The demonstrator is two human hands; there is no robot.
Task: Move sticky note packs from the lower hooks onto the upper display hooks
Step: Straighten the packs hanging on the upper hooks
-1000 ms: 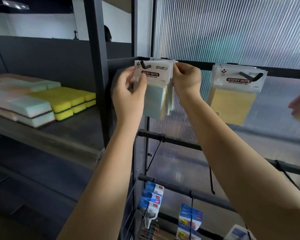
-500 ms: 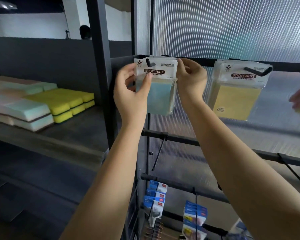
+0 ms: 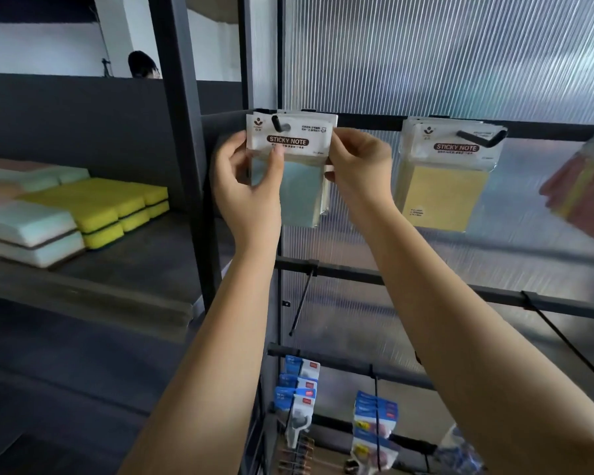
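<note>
A blue sticky note pack [image 3: 297, 186] with a white header card hangs on the left upper hook [image 3: 277, 123], which passes through its hole. More packs sit behind it. My left hand [image 3: 246, 186] pinches the pack's left edge, thumb on the front. My right hand [image 3: 359, 166] pinches its right edge. A yellow sticky note pack [image 3: 443, 197] hangs on the upper hook [image 3: 482, 138] to the right. A pink and yellow pack [image 3: 580, 193] shows blurred at the far right. The two hooks [image 3: 300, 303] on the middle rail hold nothing.
The upper rail [image 3: 367, 123] runs across a ribbed translucent panel [image 3: 426, 53]. Blue and white carded goods [image 3: 299, 389] hang on the bottom rail. A dark post [image 3: 186, 138] separates a shelf with yellow sponges [image 3: 117, 204] and pale foam blocks [image 3: 28, 224] at the left.
The blue pack has slid further back on the left upper hook and hangs flatter. Both hands keep their grip on its edges; my view has moved closer.
</note>
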